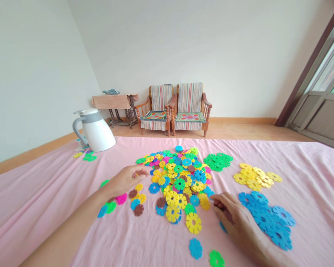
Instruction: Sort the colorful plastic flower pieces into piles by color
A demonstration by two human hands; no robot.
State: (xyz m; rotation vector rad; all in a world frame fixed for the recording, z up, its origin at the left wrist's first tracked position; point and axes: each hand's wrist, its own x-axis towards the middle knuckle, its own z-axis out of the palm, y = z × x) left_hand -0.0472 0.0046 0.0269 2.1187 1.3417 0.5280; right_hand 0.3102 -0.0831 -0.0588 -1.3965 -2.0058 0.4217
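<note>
A loose heap of flower-shaped plastic discs (179,183) in yellow, blue, green, pink and brown lies on the pink cloth (133,241). My left hand (128,180) hovers at the heap's left side, its fingers loosely bent and apart, with no disc visible in them. At the lower right of the heap is my right hand (232,211), fingers slightly curled toward a blue disc (208,191). Nothing shows in its grip, though its palm side is hidden. Another blue disc (223,227) is partly covered by this hand.
Sorted groups of green discs (218,162), yellow discs (256,177) and blue discs (269,218) lie to the right. Mixed discs (138,200) are scattered near my left forearm. A white jug (98,131) stands at the back left. Two wooden armchairs (189,100) are beyond the cloth.
</note>
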